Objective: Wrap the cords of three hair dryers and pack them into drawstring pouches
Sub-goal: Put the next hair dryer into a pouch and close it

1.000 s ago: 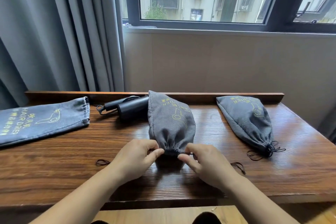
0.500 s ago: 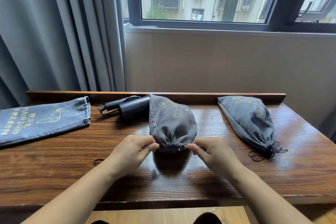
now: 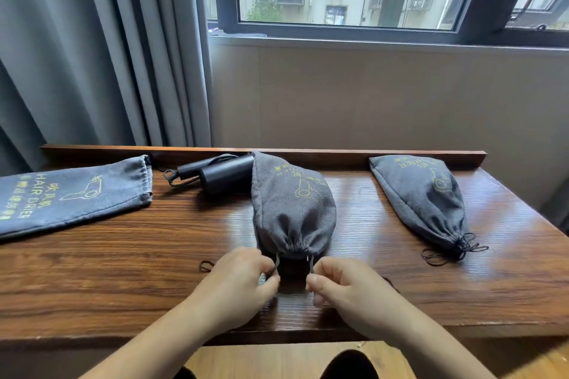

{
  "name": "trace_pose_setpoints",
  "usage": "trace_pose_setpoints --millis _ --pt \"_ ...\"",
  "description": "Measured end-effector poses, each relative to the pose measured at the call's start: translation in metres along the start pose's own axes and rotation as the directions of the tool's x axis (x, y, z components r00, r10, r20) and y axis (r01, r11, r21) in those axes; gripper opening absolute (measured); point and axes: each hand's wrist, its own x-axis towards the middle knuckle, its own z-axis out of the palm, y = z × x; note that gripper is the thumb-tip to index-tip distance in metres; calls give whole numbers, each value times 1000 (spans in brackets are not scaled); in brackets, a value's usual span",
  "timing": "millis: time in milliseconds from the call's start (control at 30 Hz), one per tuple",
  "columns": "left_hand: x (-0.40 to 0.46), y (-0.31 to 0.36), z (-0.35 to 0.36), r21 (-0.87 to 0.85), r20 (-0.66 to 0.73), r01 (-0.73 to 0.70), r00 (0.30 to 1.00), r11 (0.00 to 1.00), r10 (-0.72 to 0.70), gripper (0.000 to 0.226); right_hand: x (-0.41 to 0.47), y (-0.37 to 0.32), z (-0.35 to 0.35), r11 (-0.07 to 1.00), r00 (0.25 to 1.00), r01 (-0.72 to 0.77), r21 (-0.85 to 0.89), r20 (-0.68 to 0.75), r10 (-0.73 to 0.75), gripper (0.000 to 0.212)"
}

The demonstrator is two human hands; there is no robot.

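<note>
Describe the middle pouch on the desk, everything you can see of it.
The middle pouch is grey woven-looking cloth with a yellow hair dryer drawing and lettering. It bulges as if filled and lies lengthwise on the wooden desk, its closed end against the back rail. Its mouth faces the person, gathered almost shut. A dark drawstring leaves each side of the mouth; the left hand pinches one, the right hand the other. A black hair dryer lies against its far left side.

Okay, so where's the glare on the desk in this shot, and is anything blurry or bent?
Head view: window light glares off the glossy brown wooden desk around the middle grey drawstring pouch; the left hand and right hand are slightly motion-blurred; the wide lens bows the grey curtain.
</note>
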Motion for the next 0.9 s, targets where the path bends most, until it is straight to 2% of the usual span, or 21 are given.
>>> trace_pose_setpoints --millis 33,67,133,200,300,367,400,467,533,600,700,767,800,900 --pt "-1 2 0 -71 19 45 999 996 -44 34 -3 -3 1 1000 1000 -2 -24 -11 2 22" --pt "-1 5 0 -240 62 103 994 965 -90 28 -6 -7 3 1000 1000 -6 -30 -20 5 20" --pt "-3 14 0 -611 176 222 974 760 -143 19 -8 -11 7 998 998 40 -58 -45 -43 19" --pt "-4 23 3 -808 228 279 960 520 -161 17 -10 -11 14 970 984 148 -194 -70 -164 17" --pt "-4 31 5 -918 305 347 927 192 -217 19 -12 -9 24 824 918 286 -488 -105 -381 22" --pt "-4 34 4 -921 371 387 908 48 -192 22 -10 -6 24 788 884 351 -505 -97 -457 20" --pt "-4 34 4 -914 398 406 902 12 -167 23 -10 -6 23 814 881 370 -448 -108 -460 20" --pt "-4 34 3 -909 413 416 901 -9 -130 23 -10 -4 21 929 907 311 -198 -230 -353 19" --pt "-4 35 4 -919 391 395 912 8 -126 23 -9 -2 20 982 926 184 41 -342 -159 19" --pt "-4 37 5 -925 375 379 919 6 -119 24 -8 0 25 977 953 103 187 -301 -42 24" --pt "-4 36 5 -919 390 393 914 8 -109 25 -5 1 38 892 991 96 442 -123 -45 44" --pt "-5 34 5 -917 389 397 914 50 -116 26 -3 1 42 845 996 87 528 -75 -56 58" --pt "-6 33 5 -918 375 387 917 87 -134 27 -4 1 41 841 996 81 535 -73 -50 59" --pt "-6 29 7 -919 291 335 932 206 -214 27 -8 2 31 855 996 83 512 -49 -68 39"
